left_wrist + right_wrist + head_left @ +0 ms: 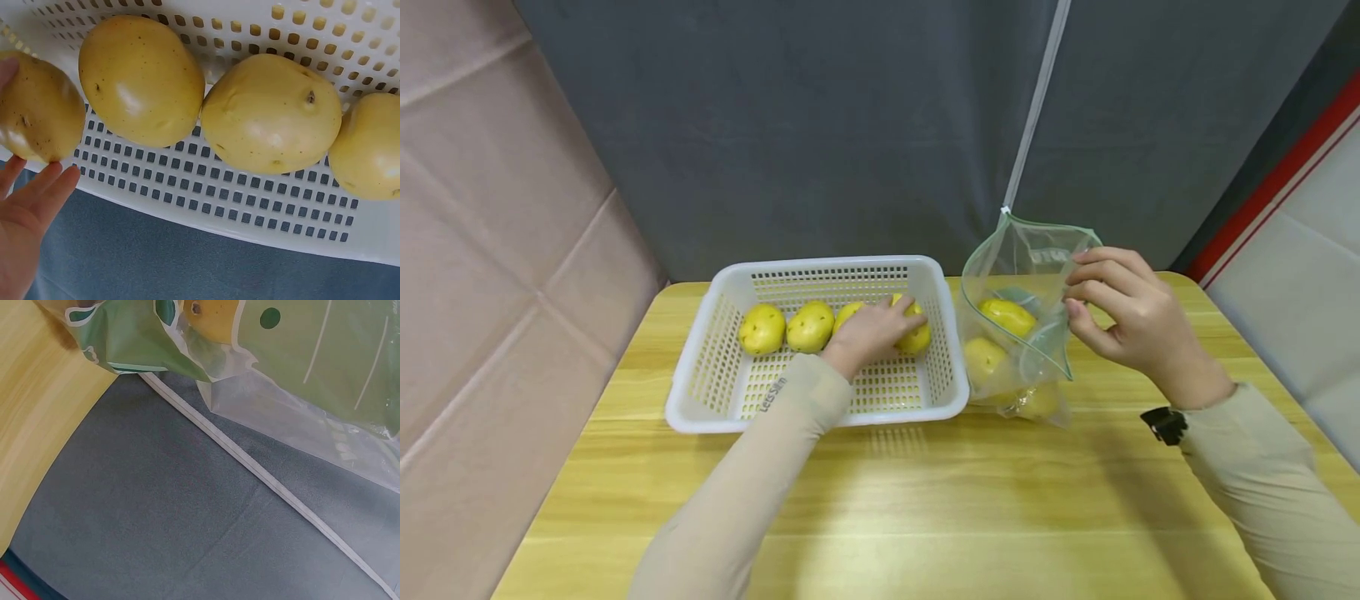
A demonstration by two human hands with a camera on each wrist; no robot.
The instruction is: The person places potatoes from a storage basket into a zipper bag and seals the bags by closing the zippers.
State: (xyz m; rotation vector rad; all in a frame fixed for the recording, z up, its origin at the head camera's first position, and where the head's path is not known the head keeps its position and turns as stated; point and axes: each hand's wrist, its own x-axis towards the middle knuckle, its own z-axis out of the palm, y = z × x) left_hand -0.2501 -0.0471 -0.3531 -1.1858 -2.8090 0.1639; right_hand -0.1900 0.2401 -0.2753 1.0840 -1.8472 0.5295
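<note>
In the head view, my left hand (872, 332) reaches into a white perforated basket (688, 392). Its thumb and fingers grip the rightmost yellow potato (916, 337); the left wrist view shows the fingers (47, 194) along one side of that potato (40, 109). More potatoes (810, 327) line up to the left, one partly hidden behind the hand. My right hand (1123, 312) pinches the green-edged rim of a clear plastic bag (988, 262), its mouth spread wide. Several potatoes (1007, 317) lie inside it. The right wrist view catches the bag's green print (281, 369), not the hand.
The bag stands close against the basket's right end on a wooden table (887, 517). Behind the table hangs a dark grey curtain (790, 133) with a pale strip (1037, 100). Pinkish panels (497, 250) rise at left, a white and red one (1315, 208) at right.
</note>
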